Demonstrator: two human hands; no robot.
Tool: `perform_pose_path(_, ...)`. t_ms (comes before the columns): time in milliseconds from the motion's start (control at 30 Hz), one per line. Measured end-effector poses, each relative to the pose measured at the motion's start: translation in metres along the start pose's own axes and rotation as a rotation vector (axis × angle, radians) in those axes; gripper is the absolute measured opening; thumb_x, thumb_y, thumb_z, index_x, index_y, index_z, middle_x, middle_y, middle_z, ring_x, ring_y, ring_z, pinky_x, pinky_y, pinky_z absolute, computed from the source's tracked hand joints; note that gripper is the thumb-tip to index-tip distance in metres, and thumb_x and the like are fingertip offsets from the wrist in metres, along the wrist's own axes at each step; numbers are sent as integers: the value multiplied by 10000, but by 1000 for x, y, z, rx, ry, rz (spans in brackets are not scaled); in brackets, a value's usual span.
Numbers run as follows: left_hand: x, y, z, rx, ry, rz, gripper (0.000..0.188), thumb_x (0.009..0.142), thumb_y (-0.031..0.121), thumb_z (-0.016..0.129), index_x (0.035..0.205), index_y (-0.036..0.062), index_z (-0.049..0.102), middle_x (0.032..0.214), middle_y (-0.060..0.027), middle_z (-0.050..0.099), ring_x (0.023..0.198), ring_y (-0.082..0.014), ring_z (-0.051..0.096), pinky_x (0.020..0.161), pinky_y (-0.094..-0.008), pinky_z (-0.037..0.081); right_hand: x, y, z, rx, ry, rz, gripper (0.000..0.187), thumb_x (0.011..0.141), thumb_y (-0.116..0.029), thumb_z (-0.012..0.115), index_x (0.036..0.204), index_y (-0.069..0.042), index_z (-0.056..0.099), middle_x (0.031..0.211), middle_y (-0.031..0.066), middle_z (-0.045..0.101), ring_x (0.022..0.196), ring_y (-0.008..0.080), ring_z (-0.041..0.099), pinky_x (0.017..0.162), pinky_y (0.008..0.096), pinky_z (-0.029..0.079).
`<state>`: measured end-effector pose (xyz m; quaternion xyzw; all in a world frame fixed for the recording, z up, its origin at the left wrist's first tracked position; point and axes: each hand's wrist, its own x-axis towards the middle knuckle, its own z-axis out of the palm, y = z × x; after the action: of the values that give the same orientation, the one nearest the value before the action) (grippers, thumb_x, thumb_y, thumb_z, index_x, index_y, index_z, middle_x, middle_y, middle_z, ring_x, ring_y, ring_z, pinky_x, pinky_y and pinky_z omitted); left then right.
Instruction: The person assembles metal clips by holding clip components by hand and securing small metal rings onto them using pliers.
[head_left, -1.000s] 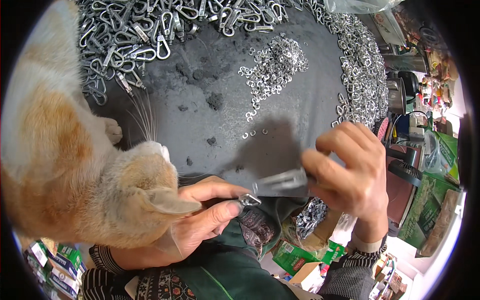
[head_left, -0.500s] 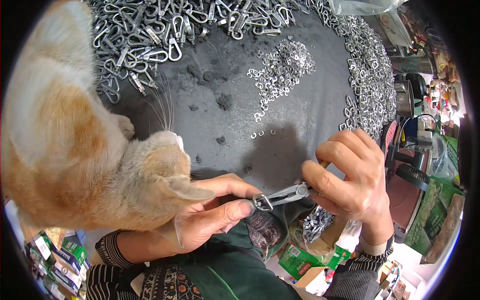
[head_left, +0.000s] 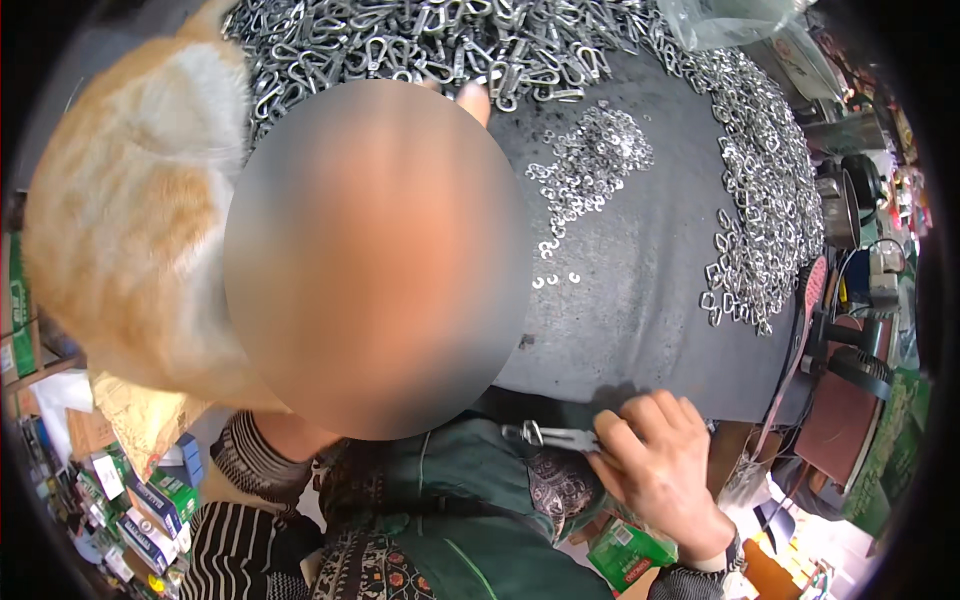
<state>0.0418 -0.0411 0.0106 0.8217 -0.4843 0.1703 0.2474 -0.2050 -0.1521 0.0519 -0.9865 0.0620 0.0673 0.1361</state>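
My left hand (head_left: 476, 104) stretches forward to the near edge of a heap of metal snap hooks (head_left: 430, 40). A large round blur covers most of this hand; only fingertips show at the heap, so its grip is hidden. Low in front of my body, my right hand (head_left: 655, 455) is closed round a pair of grey pliers (head_left: 570, 438) pointing left. A small metal ring (head_left: 531, 433) sits at the tips of the jaws. On the dark work surface (head_left: 620, 300) lie a pile of small open C-shaped links (head_left: 600, 150) and, farther right, a long band of metal rings (head_left: 765, 200).
A ginger and white cat (head_left: 140, 210) stands at the left edge of the table, its head hidden by the blur. At the right edge are a pink brush (head_left: 815, 285) and a dark round-headed device (head_left: 860, 372). A clear plastic bag (head_left: 735, 20) lies at the back right.
My left hand has let go of the ring at the pliers and moved forward to the snap hooks. My right hand, pliers and ring have dropped lower. The view has shifted.
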Motion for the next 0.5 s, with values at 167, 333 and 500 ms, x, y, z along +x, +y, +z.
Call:
perform_pose_path(167, 51, 2, 40, 45, 58, 55, 448, 853, 149, 697, 1276, 66, 576, 1169, -181, 580, 1146, -376, 524, 932, -482, 433, -7, -6, 14, 23, 50, 126, 379, 658, -141, 800, 989, -81, 625, 926, 82, 552, 857, 264, 530, 728, 389, 389)
perform_pose_path(333, 79, -20, 74, 145, 5, -13, 234, 833, 116, 717, 991, 8, 583, 951, -183, 634, 877, -407, 648, 746, -488, 530, -11, 10, 15, 118, 150, 46, 380, 652, -153, 795, 990, -77, 640, 910, 63, 563, 830, 248, 551, 702, 373, 404)
perform_pose_path(500, 66, -22, 75, 8, -28, 29, 225, 817, 39, 681, 1012, 25, 569, 963, -178, 627, 866, -410, 637, 733, -472, 518, -1, 61, 3, 82, 478, 135, 265, 654, -36, 749, 905, -43, 664, 789, 102, 611, 732, 294, 622, 636, 405, 489)
